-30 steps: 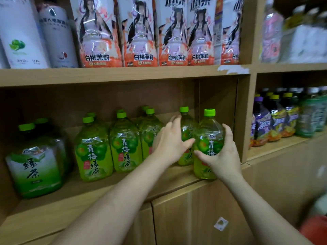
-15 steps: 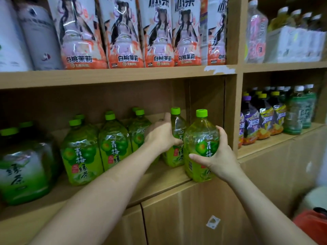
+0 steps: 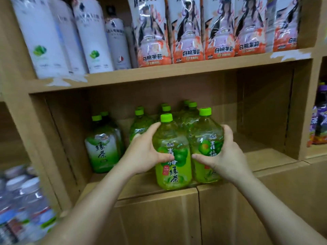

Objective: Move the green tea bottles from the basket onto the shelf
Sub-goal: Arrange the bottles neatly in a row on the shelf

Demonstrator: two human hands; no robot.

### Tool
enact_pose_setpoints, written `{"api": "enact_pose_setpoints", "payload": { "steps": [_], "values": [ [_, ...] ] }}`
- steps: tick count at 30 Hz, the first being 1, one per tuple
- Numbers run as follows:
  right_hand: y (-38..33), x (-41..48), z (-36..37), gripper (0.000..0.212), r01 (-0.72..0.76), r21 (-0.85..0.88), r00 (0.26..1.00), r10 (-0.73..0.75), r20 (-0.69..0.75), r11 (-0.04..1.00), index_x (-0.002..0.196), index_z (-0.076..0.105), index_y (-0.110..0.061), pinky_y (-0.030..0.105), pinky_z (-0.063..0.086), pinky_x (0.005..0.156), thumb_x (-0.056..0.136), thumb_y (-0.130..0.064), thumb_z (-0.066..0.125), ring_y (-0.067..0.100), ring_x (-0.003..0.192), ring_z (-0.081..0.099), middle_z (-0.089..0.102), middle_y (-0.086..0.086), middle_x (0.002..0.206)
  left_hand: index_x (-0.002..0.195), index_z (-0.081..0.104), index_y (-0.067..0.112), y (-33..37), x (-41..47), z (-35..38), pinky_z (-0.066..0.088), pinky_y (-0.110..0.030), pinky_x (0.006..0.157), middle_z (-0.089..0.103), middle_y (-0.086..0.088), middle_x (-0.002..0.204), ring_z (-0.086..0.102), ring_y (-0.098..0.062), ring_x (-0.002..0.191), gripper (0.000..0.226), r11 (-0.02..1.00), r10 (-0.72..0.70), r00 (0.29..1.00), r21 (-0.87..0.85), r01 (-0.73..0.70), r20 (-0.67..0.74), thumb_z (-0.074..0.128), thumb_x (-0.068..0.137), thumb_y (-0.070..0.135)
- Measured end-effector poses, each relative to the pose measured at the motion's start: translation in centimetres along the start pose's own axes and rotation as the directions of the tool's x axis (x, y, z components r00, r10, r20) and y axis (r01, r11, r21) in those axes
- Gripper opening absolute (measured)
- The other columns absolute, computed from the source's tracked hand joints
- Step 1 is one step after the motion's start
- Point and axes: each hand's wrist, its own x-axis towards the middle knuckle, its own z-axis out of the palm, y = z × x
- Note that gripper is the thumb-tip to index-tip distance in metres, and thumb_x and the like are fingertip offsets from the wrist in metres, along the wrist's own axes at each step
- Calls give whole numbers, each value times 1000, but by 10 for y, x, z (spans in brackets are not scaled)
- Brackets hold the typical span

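Two green tea bottles with green caps stand side by side at the front of the wooden shelf (image 3: 265, 161). My left hand (image 3: 143, 154) grips the left bottle (image 3: 172, 161) on its left side. My right hand (image 3: 224, 156) wraps the right bottle (image 3: 205, 137) from its right. Both bottles rest upright on the shelf board, touching each other. Behind them stand several more green tea bottles (image 3: 139, 124). The basket is out of view.
A darker green tea bottle (image 3: 102, 147) stands at the shelf's left. White cartons (image 3: 92, 36) and peach tea packs (image 3: 187, 32) fill the shelf above. Purple drinks (image 3: 318, 121) sit in the right bay, water bottles (image 3: 26, 206) at lower left. Cabinet doors (image 3: 159, 218) lie below.
The view has swung right and closer. My left hand has shifted from a rear bottle to a front bottle, and the two front bottles now stand pressed together between both hands.
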Motion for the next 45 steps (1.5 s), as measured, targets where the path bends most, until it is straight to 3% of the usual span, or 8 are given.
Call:
{"api": "enact_pose_setpoints", "payload": {
  "steps": [8, 16, 23, 26, 29, 37, 41, 45],
  "values": [
    [-35, -1, 59, 120, -4, 12, 995, 3, 98, 1000, 147, -18, -33, 45, 47, 88, 69, -64, 68, 39, 116, 53, 38, 18, 142, 147, 15, 43, -46, -20, 13, 24, -38, 116, 25, 3, 155, 23, -12, 142, 104, 983, -39, 952, -185, -18, -303, 82, 69, 27],
    [-33, 0, 61, 120, 11, 96, 998, -18, 68, 995, 148, -7, -38, 45, 48, 90, 63, -62, 74, 34, 118, 53, 38, 13, 143, 145, 23, 34, -63, -15, 5, 47, -31, 99, 56, 8, 128, 59, 0, 109, 89, 879, -136, 980, -473, 53, -144, 76, 76, 13],
    [-28, 3, 65, 120, -12, 267, 997, -8, 75, 964, 145, -1, -47, 37, 40, 89, 59, -54, 82, 29, 117, 49, 35, 9, 132, 146, 22, 30, -65, -8, 18, 50, -17, 84, 58, 14, 117, 59, 9, 100, 83, 837, -180, 964, -545, 46, -194, 69, 82, 6],
    [-28, 3, 76, 122, 35, 284, 999, -43, 23, 958, 148, -2, -41, 38, 38, 100, 61, -52, 82, 27, 133, 39, 31, 8, 149, 132, 35, 34, -72, -8, 24, 55, -20, 68, 65, 9, 108, 66, -3, 91, 73, 782, -249, 948, -618, 77, -197, 78, 74, 19],
    [-29, 6, 84, 124, 72, 265, 997, -66, -33, 961, 149, -1, -35, 36, 38, 103, 59, -54, 82, 26, 137, 38, 32, 3, 155, 126, 50, 25, -78, -11, 30, 58, -35, 77, 73, 2, 102, 70, -16, 94, 73, 704, -306, 949, -688, 174, -73, 84, 63, 41],
    [-33, 22, 88, 122, 65, 188, 997, -71, 24, 980, 148, 3, -31, 43, 46, 96, 57, -60, 79, 32, 126, 49, 41, 10, 147, 90, 73, 20, -81, -13, 27, 56, -26, 74, 76, 1, 90, 72, -15, 86, 20, 756, -233, 972, -622, 207, 40, 76, 71, 24],
    [-36, 20, 93, 121, 66, 151, 997, -72, 35, 986, 149, -6, -27, 46, 44, 95, 64, -58, 75, 37, 127, 46, 33, 17, 149, 97, 70, 19, -83, -12, 26, 56, -27, 76, 75, 0, 94, 71, -16, 90, 34, 742, -257, 964, -627, 237, 60, 76, 66, 30],
    [-37, 19, 88, 122, 18, 189, 994, -38, 99, 982, 148, -11, -31, 47, 39, 101, 67, -55, 76, 37, 134, 39, 25, 19, 153, 132, 46, 17, -78, -14, 30, 53, -33, 88, 67, -5, 117, 67, -16, 101, 79, 798, -309, 947, -565, 210, -85, 84, 64, 26]
  ]
}}
